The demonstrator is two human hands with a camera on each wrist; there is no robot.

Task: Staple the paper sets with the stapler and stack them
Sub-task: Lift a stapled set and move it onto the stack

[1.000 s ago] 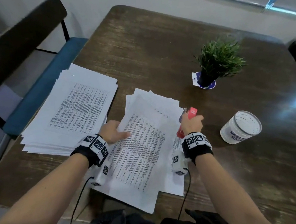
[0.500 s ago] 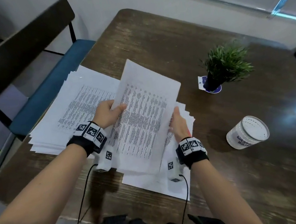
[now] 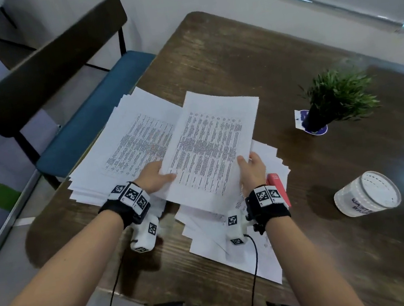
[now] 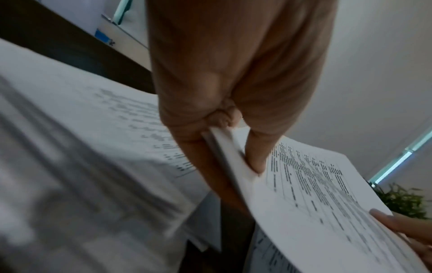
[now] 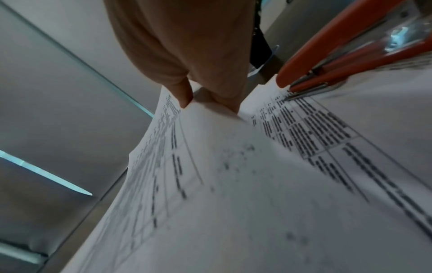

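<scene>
A printed paper set (image 3: 210, 149) is held up off the table between both hands. My left hand (image 3: 156, 176) pinches its near left corner, thumb on top (image 4: 256, 157). My right hand (image 3: 252, 171) pinches its near right edge (image 5: 210, 103). Under it lies a loose spread of printed sheets (image 3: 235, 244). A stack of paper sets (image 3: 127, 148) lies at the left by the table's edge. The red stapler (image 3: 279, 188) lies on the loose sheets just right of my right wrist, also close in the right wrist view as the stapler (image 5: 339, 61).
A small potted plant (image 3: 337, 98) stands at the right rear of the dark wooden table (image 3: 245, 49). A white round container (image 3: 367, 193) lies on its side at the right. A blue-seated chair (image 3: 90, 114) stands at the table's left edge.
My right hand let go of the stapler, which now lies on the sheets, and took the paper set's right edge. Both hands lifted the set and carried it leftward towards the stack.
</scene>
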